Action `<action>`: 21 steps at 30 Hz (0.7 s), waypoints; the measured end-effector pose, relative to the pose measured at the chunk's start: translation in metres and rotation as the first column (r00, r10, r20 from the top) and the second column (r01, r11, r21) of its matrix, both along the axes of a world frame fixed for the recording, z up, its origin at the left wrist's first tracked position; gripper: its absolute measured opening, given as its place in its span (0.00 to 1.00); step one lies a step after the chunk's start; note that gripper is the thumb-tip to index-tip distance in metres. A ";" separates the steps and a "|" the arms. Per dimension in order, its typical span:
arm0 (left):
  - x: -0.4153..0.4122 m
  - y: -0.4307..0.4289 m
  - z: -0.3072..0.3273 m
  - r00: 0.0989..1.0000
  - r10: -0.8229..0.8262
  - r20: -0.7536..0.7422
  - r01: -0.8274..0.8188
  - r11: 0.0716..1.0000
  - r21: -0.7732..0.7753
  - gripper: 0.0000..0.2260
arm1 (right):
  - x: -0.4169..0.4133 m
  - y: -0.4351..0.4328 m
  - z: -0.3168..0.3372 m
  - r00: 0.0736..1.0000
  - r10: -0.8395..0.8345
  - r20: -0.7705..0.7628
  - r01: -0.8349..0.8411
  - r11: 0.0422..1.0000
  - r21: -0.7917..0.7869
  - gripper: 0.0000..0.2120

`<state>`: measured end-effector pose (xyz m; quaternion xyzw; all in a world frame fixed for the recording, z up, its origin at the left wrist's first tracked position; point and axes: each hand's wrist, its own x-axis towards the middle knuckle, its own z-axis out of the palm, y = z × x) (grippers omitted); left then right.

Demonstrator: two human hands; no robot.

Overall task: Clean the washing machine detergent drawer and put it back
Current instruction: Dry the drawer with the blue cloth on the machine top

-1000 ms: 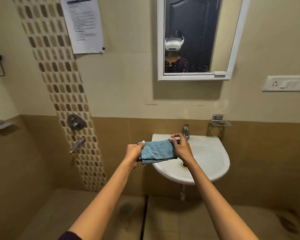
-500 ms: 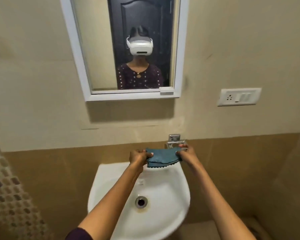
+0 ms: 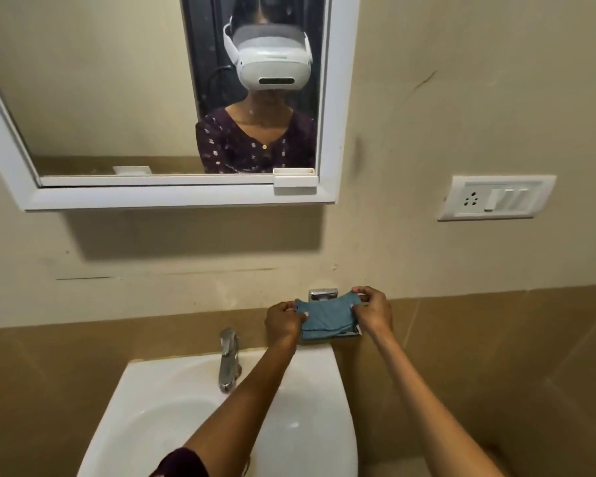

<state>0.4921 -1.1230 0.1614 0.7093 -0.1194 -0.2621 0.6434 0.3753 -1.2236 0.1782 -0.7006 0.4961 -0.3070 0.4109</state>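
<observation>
Since half a second ago the view has drawn closer to the wall and swung a little to the left, so the mirror fills more of the top and the tap, hidden then behind the left forearm, now shows; the cloth has sunk lower against the holder behind it. The left hand [image 3: 283, 321] grips the left edge of the folded blue cloth [image 3: 327, 316] with curled fingers, and the right hand [image 3: 372, 311] pinches its right edge between thumb and fingertips, so the cloth is stretched between the two. It lies over a chrome wall holder [image 3: 322, 295], covering most of it; only the bracket at 12 o'clock of the cloth and a sliver of metal at its 4 o'clock corner show. Whether the cloth rests its weight on the holder cannot be told. The white basin [image 3: 172, 390] sits at 7 o'clock of the hands, and the left forearm crosses its back right corner. The chrome tap [image 3: 228, 359] stands on the back rim, at 8 o'clock of the cloth and just beside the left forearm. The white-framed mirror [image 3: 186, 197] hangs at 11 o'clock, reflecting a white headset [image 3: 272, 62]. A white switch plate [image 3: 496, 197] is on the wall at 2 o'clock, well apart from the hands. A dark sleeve [image 3: 179, 464] shows at the bottom edge.
</observation>
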 end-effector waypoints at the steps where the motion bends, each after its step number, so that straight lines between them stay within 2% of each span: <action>1: 0.004 -0.006 -0.005 1.000 0.002 0.025 -0.003 1.000 0.028 0.14 | 0.003 -0.005 -0.003 1.000 0.004 -0.020 -0.004 1.000 -0.006 0.17; 7: 0.010 -0.020 -0.023 0.976 -0.063 0.210 0.023 0.982 0.185 0.18 | 0.012 -0.014 -0.027 0.979 -0.002 -0.205 -0.019 0.994 -0.104 0.21; 11: 0.007 -0.019 -0.020 0.933 -0.126 0.337 0.011 0.946 0.324 0.21 | 0.016 -0.011 -0.032 0.942 -0.043 -0.332 -0.009 0.988 -0.155 0.19; 13: 0.008 -0.018 -0.018 0.949 -0.117 0.291 0.011 0.939 0.345 0.22 | 0.019 -0.012 -0.029 0.934 -0.037 -0.356 -0.007 0.992 -0.123 0.17; 14: 0.010 -0.017 -0.020 0.970 -0.110 0.219 0.029 0.939 0.342 0.21 | 0.020 -0.013 -0.027 0.934 -0.015 -0.356 -0.012 0.997 -0.075 0.16; 16: 0.013 -0.011 -0.022 0.993 -0.118 0.018 0.108 0.949 0.295 0.14 | 0.018 -0.015 -0.026 0.947 0.064 -0.316 -0.046 0.997 0.062 0.15; 18: 0.014 0.003 -0.024 0.976 -0.129 -0.175 0.168 0.959 0.229 0.05 | 0.013 -0.011 -0.025 0.953 0.097 -0.286 -0.057 0.988 0.146 0.17; 19: 0.017 0.011 -0.027 0.972 -0.121 -0.200 0.164 0.963 0.215 0.05 | 0.012 -0.006 -0.025 0.950 0.063 -0.307 -0.027 0.993 0.119 0.18; 21: 0.025 0.031 -0.029 0.974 -0.105 -0.202 0.141 0.975 0.174 0.05 | 0.012 0.008 -0.021 0.903 -0.075 -0.423 0.053 0.997 -0.063 0.21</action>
